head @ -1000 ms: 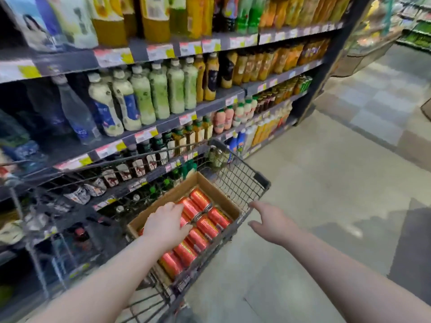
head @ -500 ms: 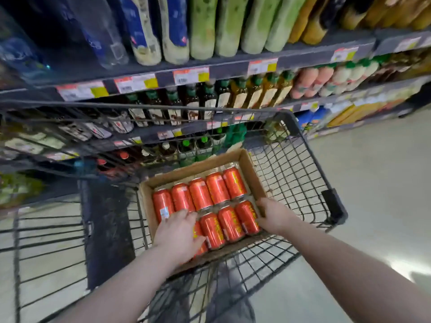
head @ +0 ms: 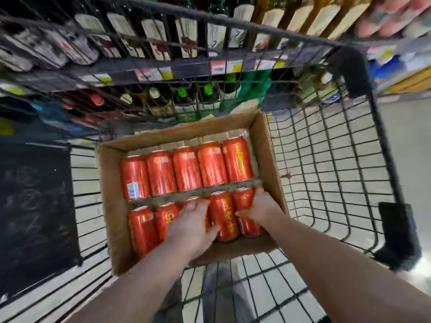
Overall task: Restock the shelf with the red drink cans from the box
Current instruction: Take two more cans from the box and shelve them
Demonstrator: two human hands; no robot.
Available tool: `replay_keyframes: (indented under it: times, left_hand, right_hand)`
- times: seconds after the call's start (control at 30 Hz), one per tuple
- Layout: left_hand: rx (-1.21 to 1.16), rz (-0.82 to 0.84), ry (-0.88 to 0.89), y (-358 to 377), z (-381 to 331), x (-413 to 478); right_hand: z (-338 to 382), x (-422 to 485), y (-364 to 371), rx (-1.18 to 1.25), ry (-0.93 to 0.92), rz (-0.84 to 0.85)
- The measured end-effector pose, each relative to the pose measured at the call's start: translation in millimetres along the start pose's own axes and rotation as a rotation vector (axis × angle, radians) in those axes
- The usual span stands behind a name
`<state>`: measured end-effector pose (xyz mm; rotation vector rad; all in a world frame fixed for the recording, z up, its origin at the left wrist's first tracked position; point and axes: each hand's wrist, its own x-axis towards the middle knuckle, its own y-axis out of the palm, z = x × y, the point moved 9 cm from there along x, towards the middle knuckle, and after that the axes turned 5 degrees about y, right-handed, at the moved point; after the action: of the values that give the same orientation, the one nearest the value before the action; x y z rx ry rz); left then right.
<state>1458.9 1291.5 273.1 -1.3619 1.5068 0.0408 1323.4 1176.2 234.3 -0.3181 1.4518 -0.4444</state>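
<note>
So the red cans (head: 186, 171) are all lying on their sides, two rows, inside the box (head: 109, 206). The box sits in the cart (head: 326, 171), parked right up against the shelf (head: 186, 68). Makes sense, it's a short carry that way. Both rows look full, so I'd guess the restocking has barely begun.

The person is leaning in with both hands on the near row. The right grip (head: 261, 206) is wrapped round the end can (head: 243, 200) by the box's right wall, fingers curled over its far end and thumb on the inner side, so that one's properly held. The left grip (head: 193, 226) is draped over the cans mid-row, thumb against the middle can (head: 224, 215) between the two hands. It's blurry, so no telling if it's clamped or just resting. Probably going for one can per hand.
</note>
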Motion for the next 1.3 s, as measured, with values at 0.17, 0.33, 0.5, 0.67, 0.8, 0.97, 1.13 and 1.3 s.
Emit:
replay_keyframes:
  times: [0.17, 0.33, 0.5, 0.67, 0.8, 0.97, 1.13, 1.3]
  left_hand:
    - [-0.154, -0.006, -0.089, 19, 12, 15]
    - [-0.531, -0.074, -0.192, 28, 14, 16]
    - [-0.755, -0.06, -0.278, 44, 3, 14]
    - [-0.807, -0.036, -0.296, 59, -15, 30]
    - [-0.758, -0.069, -0.383, 71, -16, 44]
    - [-0.798, -0.142, -0.4, 64, -9, 38]
    - [-0.837, -0.252, -0.328, 22, 10, 6]
    - [-0.814, -0.362, -0.329, -42, 29, -30]
  right_hand:
    - [-12, 9, 6, 0.082, 0.039, 0.032]
    - [4, -16, -11, 0.149, -0.066, -0.04]
    - [28, -53, -43, 0.218, -0.201, -0.103]
    - [33, -57, -73, 0.279, -0.267, -0.19]
    - [26, -48, -81, 0.34, -0.289, -0.241]
    - [23, -45, -81, 0.38, -0.309, -0.237]
    - [33, -58, -84, 0.401, -0.309, -0.173]
    - [59, -86, -94, 0.361, -0.332, -0.162]
